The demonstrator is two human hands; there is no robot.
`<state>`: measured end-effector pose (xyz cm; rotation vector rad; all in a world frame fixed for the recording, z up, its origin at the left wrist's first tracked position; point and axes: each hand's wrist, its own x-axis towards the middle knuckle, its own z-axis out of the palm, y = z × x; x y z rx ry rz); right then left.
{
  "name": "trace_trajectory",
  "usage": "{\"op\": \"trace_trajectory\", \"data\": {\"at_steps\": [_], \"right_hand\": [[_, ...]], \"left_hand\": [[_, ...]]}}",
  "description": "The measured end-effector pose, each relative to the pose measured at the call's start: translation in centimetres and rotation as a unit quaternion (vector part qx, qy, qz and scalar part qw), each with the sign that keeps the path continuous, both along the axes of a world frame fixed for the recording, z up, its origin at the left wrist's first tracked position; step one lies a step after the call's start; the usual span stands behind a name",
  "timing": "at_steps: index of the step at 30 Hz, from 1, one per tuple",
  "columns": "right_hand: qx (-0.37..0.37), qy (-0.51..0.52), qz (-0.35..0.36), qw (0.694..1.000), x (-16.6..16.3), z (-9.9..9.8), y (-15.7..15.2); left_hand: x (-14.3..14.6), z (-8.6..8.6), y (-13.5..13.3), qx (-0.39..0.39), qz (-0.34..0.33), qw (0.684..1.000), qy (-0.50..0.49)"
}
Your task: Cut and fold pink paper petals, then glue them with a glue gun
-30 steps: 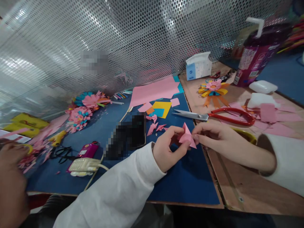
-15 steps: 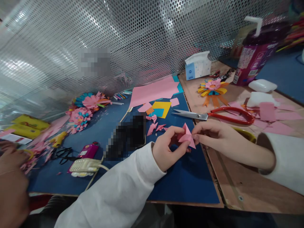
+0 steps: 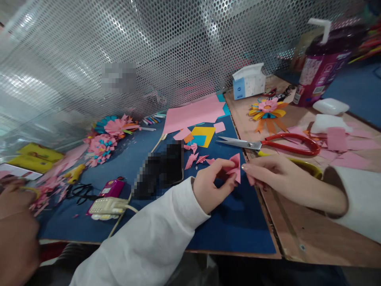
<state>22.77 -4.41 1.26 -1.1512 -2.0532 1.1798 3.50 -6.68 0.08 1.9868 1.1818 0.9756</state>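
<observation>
In the head view, taking the folded pink paper point(image 3: 237, 166) as the clock's centre, the left hand point(image 3: 214, 186) is holding that paper above the blue surface point(image 3: 232, 228), near its right edge. The left fingers are gripping the piece between thumb and forefinger, and its pointed tip is standing up towards 12 o'clock. The right hand point(image 3: 269, 172) is hovering just beside it at 3 o'clock. Its fingers are curling with the tips near one another and seem to be staying clear of the paper; I cannot tell whether anything is sitting between them.

Red-handled scissors point(image 3: 290, 141) are lying at 2 o'clock, their blades pointing towards 9 and crossing onto the blue. Small folded pink pieces point(image 3: 191, 160) are resting between 9 and 10 o'clock. A yellow sheet point(image 3: 209, 136) and a large pink sheet point(image 3: 193, 115) are lying at 10 to 11. A tissue pack point(image 3: 249, 82) is standing near 12, a ribboned paper flower point(image 3: 268, 109) is lying at 1, and a purple cup point(image 3: 320, 69) with a white straw is standing near 2.

Farther off at 9 o'clock, a yellow glue gun point(image 3: 74, 174) is lying beyond a blurred black object point(image 3: 166, 169). Another person's hand point(image 3: 16, 202) is showing at the picture's edge, between 8 and 9.
</observation>
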Motion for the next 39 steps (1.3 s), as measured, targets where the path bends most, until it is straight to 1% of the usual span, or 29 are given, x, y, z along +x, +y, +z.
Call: {"op": "trace_trajectory", "data": {"at_steps": [4, 7, 12, 18, 21, 26, 31, 36, 39], "right_hand": [[-0.023, -0.050, 0.001, 0.998, -0.2, -0.3, -0.3], [-0.027, -0.056, 0.007, 0.998, -0.5, -0.3, -0.4], [-0.038, -0.031, 0.014, 0.999, -0.5, 0.1, -0.3], [-0.027, -0.029, 0.016, 0.999, -0.2, -0.1, 0.0], [-0.022, -0.027, 0.015, 0.999, -0.2, -0.1, 0.0], [-0.001, -0.043, 0.008, 0.999, -0.2, -0.1, 0.3], [0.006, -0.054, 0.012, 0.998, -0.2, -0.3, 0.6], [-0.023, -0.039, 0.011, 0.999, -0.1, -0.4, 0.6], [-0.050, -0.018, 0.023, 0.998, 0.0, -0.4, 0.8]], "left_hand": [[0.6, 0.7, -0.4, 0.059, -0.016, 0.994, 0.089], [0.8, 0.9, -0.6, 0.076, -0.027, 0.992, 0.099], [0.6, 0.2, -0.4, 0.023, -0.006, 0.998, 0.049], [0.5, -0.5, -0.2, -0.057, 0.003, 0.997, -0.044], [0.5, -0.4, 0.0, -0.103, -0.002, 0.990, -0.100], [0.4, 0.1, 0.5, -0.187, -0.003, 0.966, -0.181], [0.3, 0.3, 0.9, -0.215, 0.009, 0.957, -0.196], [0.1, 0.4, 1.1, -0.228, 0.008, 0.955, -0.188], [0.1, 0.5, 1.2, -0.234, 0.006, 0.953, -0.193]]}}
